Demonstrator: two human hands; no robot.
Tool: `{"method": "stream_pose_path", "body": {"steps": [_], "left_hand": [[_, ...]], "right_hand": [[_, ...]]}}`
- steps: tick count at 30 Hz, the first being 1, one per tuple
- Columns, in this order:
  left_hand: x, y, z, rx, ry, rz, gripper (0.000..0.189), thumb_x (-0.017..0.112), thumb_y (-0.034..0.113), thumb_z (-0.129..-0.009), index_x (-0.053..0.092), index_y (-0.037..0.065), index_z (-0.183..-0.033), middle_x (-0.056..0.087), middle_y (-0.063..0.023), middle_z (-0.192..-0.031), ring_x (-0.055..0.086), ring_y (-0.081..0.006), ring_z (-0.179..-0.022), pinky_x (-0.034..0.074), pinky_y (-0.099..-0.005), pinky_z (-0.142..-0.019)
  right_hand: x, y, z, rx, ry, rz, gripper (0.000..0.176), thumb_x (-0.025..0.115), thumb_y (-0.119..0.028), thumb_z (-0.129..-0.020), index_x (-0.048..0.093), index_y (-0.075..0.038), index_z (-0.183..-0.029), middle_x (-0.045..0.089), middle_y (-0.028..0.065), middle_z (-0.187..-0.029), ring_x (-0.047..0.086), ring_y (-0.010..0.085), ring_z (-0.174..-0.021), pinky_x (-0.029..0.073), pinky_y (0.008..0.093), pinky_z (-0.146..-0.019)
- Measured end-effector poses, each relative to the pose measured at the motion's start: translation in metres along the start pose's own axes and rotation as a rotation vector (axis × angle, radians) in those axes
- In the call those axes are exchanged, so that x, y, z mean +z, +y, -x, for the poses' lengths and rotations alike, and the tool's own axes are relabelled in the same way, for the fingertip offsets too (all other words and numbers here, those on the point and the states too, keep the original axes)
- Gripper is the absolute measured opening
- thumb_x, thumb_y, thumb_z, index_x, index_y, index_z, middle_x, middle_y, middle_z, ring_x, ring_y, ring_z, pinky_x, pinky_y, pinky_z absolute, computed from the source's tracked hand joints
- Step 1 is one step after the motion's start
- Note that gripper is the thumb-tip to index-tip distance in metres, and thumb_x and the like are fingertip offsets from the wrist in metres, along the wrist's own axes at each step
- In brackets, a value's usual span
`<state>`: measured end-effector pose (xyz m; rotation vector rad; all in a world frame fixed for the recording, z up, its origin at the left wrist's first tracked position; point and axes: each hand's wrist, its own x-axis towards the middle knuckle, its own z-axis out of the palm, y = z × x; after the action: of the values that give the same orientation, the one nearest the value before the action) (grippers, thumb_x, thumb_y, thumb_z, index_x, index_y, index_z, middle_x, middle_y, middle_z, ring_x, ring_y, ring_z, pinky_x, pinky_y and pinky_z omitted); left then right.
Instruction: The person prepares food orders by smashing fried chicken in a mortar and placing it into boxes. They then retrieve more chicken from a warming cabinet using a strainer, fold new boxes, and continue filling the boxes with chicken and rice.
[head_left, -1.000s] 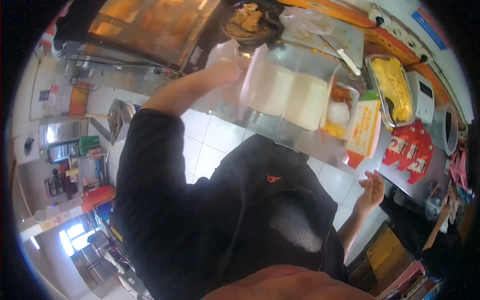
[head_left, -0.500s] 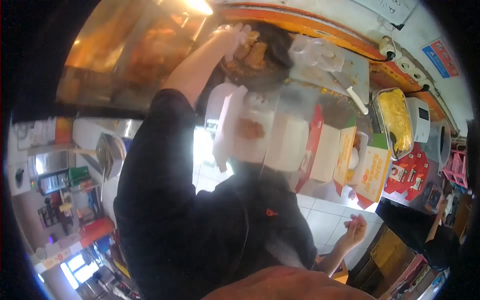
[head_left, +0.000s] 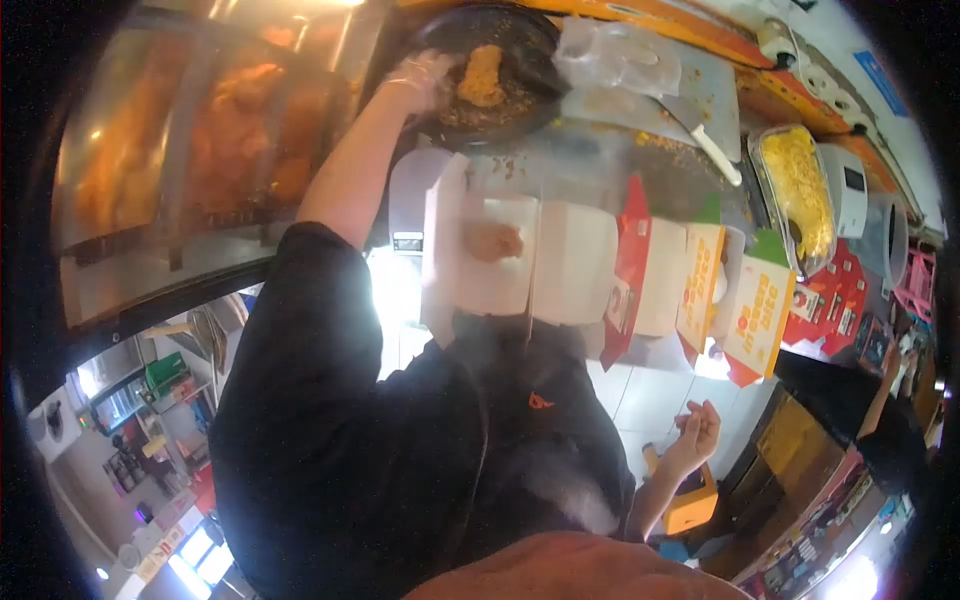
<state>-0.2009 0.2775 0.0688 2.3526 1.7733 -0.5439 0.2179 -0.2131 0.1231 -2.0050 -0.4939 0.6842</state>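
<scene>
My left hand, in a clear glove, is at the left side of a dark round pan. Motion smears its fingers, and whether they hold anything is unclear. A browned, fried-looking piece of food lies in the pan, just right of this hand. Below the pan stands an open white box with a brown piece of food in it. My right hand hangs low on the right, below the printed boxes, its bare fingers curled together with nothing visible in them.
A white-handled knife lies beside a board with plastic bags. Further right are a glass dish of yellow food and red cartons. A lit glass cabinet stands left. Another person's arm shows far right.
My left hand has moved left from over the food to the pan's left side. One piece now shows distinctly in the pan. The view has shifted, and my right hand remains curled.
</scene>
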Motion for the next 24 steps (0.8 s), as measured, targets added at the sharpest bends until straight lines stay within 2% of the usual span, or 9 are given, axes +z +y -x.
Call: {"method": "stream_pose_path", "body": {"steps": [5,7,8,9,12,16,18,22,24], "left_hand": [[0.013,0.009,0.010,0.020,0.115,-0.154,0.044,0.063,0.025,-0.083,0.052,0.009,-0.123,0.054,-0.0149,-0.127,0.049,-0.0292,-0.121,0.044,-0.0407,-0.098],[0.069,-0.034,-0.022,0.309,0.615,-0.102,0.036,0.066,0.021,-0.080,0.059,0.008,-0.113,0.061,-0.0156,-0.116,0.059,-0.0336,-0.106,0.048,-0.0422,-0.092],[0.058,-0.033,-0.038,0.086,0.160,0.202,0.031,0.065,0.019,-0.080,0.063,0.010,-0.110,0.064,-0.0150,-0.111,0.060,-0.0308,-0.105,0.048,-0.0411,-0.090],[0.064,-0.034,-0.042,-0.140,0.072,0.646,0.030,0.063,0.017,-0.081,0.064,0.013,-0.110,0.065,-0.0138,-0.110,0.061,-0.0284,-0.105,0.048,-0.0400,-0.090],[0.006,-0.001,-0.003,0.103,0.150,-0.208,0.038,0.063,0.020,-0.081,0.062,0.012,-0.118,0.061,-0.0036,-0.122,0.063,-0.0249,-0.102,0.051,-0.0368,-0.089],[-0.043,0.026,0.062,0.311,0.005,1.080,0.043,0.066,0.014,-0.082,0.055,0.005,-0.123,0.061,-0.0033,-0.117,0.058,-0.0169,-0.107,0.049,-0.0349,-0.090],[-0.099,0.126,0.135,0.141,-0.188,1.343,0.044,0.068,0.013,-0.079,0.055,0.006,-0.121,0.060,-0.0049,-0.112,0.057,-0.0162,-0.105,0.049,-0.0318,-0.089],[-0.078,0.197,0.151,0.789,-0.304,0.339,0.045,0.068,0.020,-0.077,0.057,0.010,-0.120,0.063,-0.0105,-0.114,0.062,-0.0256,-0.100,0.050,-0.0372,-0.086],[-0.100,0.275,0.188,0.270,-0.537,-0.007,0.047,0.066,0.021,-0.077,0.057,0.013,-0.123,0.062,-0.0118,-0.117,0.060,-0.0283,-0.104,0.048,-0.0383,-0.088]], "right_hand": [[-0.030,0.044,-0.018,-0.308,-0.097,0.012,0.023,0.054,-0.004,-0.087,0.058,0.003,-0.108,0.065,0.0091,-0.090,0.057,0.0113,-0.066,0.050,0.0240,-0.063],[-0.036,0.035,-0.019,-0.131,-0.071,0.032,0.023,0.050,-0.002,-0.093,0.057,0.002,-0.114,0.064,0.0104,-0.095,0.055,0.0104,-0.068,0.046,0.0233,-0.063],[-0.040,0.031,-0.021,-0.117,-0.063,0.007,0.023,0.050,-0.002,-0.093,0.057,0.002,-0.114,0.065,0.0102,-0.094,0.056,0.0101,-0.068,0.046,0.0231,-0.064],[-0.045,0.029,-0.026,-0.114,-0.061,-0.028,0.022,0.051,-0.001,-0.092,0.057,0.002,-0.114,0.065,0.0100,-0.094,0.056,0.0099,-0.068,0.046,0.0229,-0.064],[-0.073,0.033,-0.046,-0.158,-0.068,-0.103,0.022,0.052,-0.001,-0.092,0.058,0.001,-0.113,0.066,0.0091,-0.094,0.057,0.0091,-0.068,0.046,0.0223,-0.064],[-0.109,0.035,-0.073,-0.199,-0.041,-0.063,0.022,0.051,-0.002,-0.092,0.059,0.001,-0.113,0.066,0.0083,-0.094,0.056,0.0080,-0.068,0.046,0.0217,-0.064],[-0.123,0.046,-0.090,-0.215,-0.050,-0.042,0.022,0.051,-0.002,-0.093,0.059,0.001,-0.113,0.066,0.0085,-0.094,0.056,0.0079,-0.068,0.046,0.0217,-0.065],[-0.135,0.061,-0.116,-0.258,-0.071,-0.091,0.022,0.052,-0.004,-0.093,0.058,0.002,-0.114,0.066,0.0091,-0.094,0.055,0.0079,-0.067,0.046,0.0218,-0.065],[-0.137,0.056,-0.119,-0.269,-0.097,-0.121,0.022,0.052,-0.004,-0.093,0.058,0.002,-0.114,0.066,0.0094,-0.094,0.054,0.0080,-0.067,0.046,0.0220,-0.065]]}}
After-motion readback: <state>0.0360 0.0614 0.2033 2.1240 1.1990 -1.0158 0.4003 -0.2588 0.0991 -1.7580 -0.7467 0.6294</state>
